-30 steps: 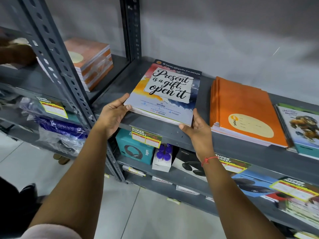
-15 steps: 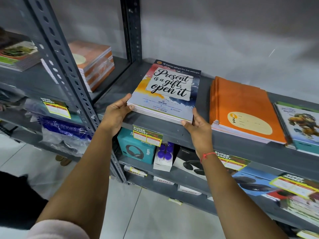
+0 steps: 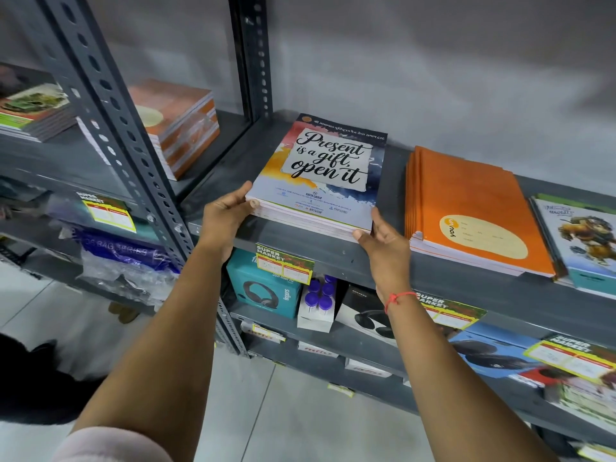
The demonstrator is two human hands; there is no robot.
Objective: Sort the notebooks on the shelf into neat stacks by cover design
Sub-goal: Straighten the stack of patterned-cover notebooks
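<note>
My left hand [image 3: 224, 217] cups the near left corner of the "Present is a gift, open it" stack [image 3: 320, 181], thumb lying along the top cover's edge and the fingers out of sight under or behind the pile, so the grip reads as a pinch on that corner. My right hand [image 3: 383, 248] presses against the near right corner, thumb up along the side edge and fingertips against the front page edges; its grip is closed on the stack as well. The stack lies flat on the grey metal shelf [image 3: 300, 241], slightly skewed, its near edge close to the shelf's front lip and its far edge near the wall. Just to its right, apart from it, sits the orange stack [image 3: 466, 198], covers fanned a little at the left side, with a pale oval label facing me. Beyond that, at the right edge, lies the cartoon-cover stack [image 3: 583, 238], close beside the orange one. On the neighbouring shelf bay to the left, past the perforated upright [image 3: 110, 105], rests a brown-orange stack [image 3: 180, 125], and further left a green-cover stack [image 3: 31, 101], both blurred. A red thread [image 3: 398, 299] circles my right wrist. Under the shelf hangs a "Super Market" price tag [image 3: 283, 266], and below it stand a teal headphone box [image 3: 263, 291] and a small white box with purple caps [image 3: 318, 305].
</note>
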